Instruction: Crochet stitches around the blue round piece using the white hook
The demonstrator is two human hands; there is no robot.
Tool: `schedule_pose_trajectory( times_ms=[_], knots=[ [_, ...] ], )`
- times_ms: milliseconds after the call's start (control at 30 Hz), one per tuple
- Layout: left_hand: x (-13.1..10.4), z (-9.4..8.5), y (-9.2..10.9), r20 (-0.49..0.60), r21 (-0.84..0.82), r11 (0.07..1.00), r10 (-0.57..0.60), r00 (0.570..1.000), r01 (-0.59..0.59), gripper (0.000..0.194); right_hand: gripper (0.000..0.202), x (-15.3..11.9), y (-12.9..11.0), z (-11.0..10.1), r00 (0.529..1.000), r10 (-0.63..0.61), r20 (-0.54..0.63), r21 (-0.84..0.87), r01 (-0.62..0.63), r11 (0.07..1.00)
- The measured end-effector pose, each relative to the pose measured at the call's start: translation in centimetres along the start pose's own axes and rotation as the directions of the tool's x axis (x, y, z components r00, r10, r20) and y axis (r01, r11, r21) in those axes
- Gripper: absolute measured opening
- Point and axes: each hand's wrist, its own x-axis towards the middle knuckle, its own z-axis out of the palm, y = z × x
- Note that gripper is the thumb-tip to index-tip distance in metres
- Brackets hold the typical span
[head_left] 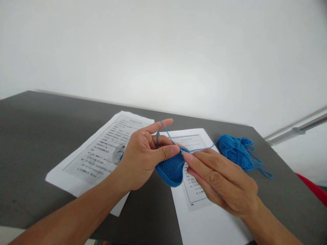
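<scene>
A round blue crocheted piece [171, 169] hangs between my hands, its lower edge curling. My left hand [148, 149] pinches its top edge between thumb and fingers, index finger stretched out with blue yarn [165, 128] looped over it. My right hand [217, 173] closes on a thin metal crochet hook [182, 152], whose tip is at the top edge of the piece, close to my left thumb. Most of the hook is hidden by my right fingers. From the work, a strand runs right to a loose blue yarn ball [236, 151].
Two printed paper sheets lie on the dark grey table [63, 112]: one sheet [102, 146] at the left, another sheet [184, 204] beneath my hands. A white wall [153, 51] stands behind. At the right are a metal bar [293, 132] and something red [311, 187].
</scene>
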Motion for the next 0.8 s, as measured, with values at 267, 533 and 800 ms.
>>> schedule_pose_trajectory(
  times_ms=[267,533,800],
  knots=[
    [0.4,-0.2,0.1,-0.007,0.114,0.993,-0.010,1.000,0.011,0.098,0.056,-0.6,1.0,-0.6,0.996,-0.047,0.074,-0.010,0.048,0.999],
    [0.7,-0.9,0.7,-0.036,0.157,0.988,0.023,0.999,-0.017,0.095,0.050,-0.5,0.8,-1.0,0.997,-0.051,0.053,-0.047,0.054,0.997],
    [0.8,-1.1,0.6,-0.050,0.550,0.830,0.149,0.988,-0.097,0.081,0.036,0.9,0.3,-1.7,0.952,-0.132,0.277,-0.104,0.166,0.981]
  ],
)
